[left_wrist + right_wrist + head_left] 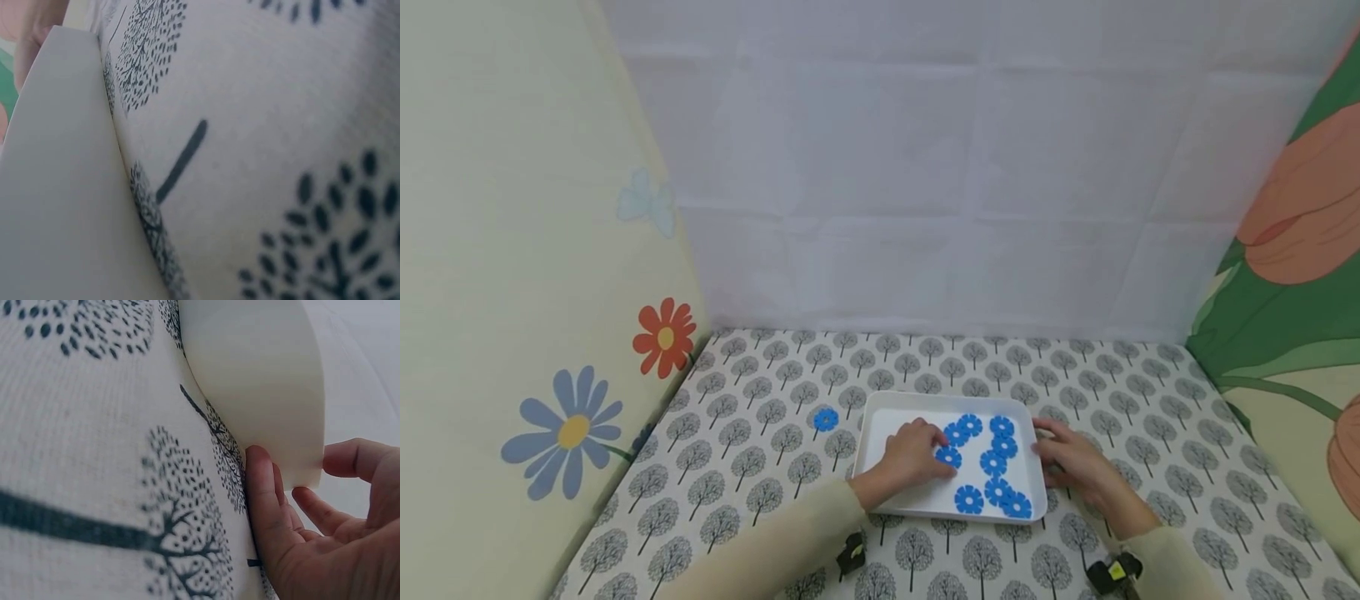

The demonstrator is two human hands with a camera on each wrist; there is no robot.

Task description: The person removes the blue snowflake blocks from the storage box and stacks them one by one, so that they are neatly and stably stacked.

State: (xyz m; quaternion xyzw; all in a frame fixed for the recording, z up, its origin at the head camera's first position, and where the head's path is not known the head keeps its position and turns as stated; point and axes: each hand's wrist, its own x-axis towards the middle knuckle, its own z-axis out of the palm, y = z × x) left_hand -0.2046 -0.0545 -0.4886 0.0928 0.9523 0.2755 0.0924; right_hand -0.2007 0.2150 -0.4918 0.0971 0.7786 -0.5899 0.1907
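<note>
Left hand: the person's left hand [910, 460] reaches over the lower middle of the head view, thumb and forefinger set narrowly either side of one blue plastic disc with a notched, flower-like edge [948, 457]; whether they pinch it, I cannot tell.
Right hand: the person's right hand [1078, 465], right of centre, holds the right-hand end of a shallow white rectangular tray [891, 417] with bent fingers, some at the rim and one low on the outer wall.
Tray: lower centre of the frame, flat on the cloth.
Other tray discs: eight more blue notched discs [969, 500] lie in the tray's middle and right, several overlapping.
Outside disc: a single blue notched disc [825, 419] lies on the cloth, left of the tray.
Cloth: white fabric printed with dark trees [748, 462], across the lower frame.
Backdrop: creased white sheet [880, 150], top centre.
Sleeves: pale, long sleeves [782, 533], along the bottom edge.
</note>
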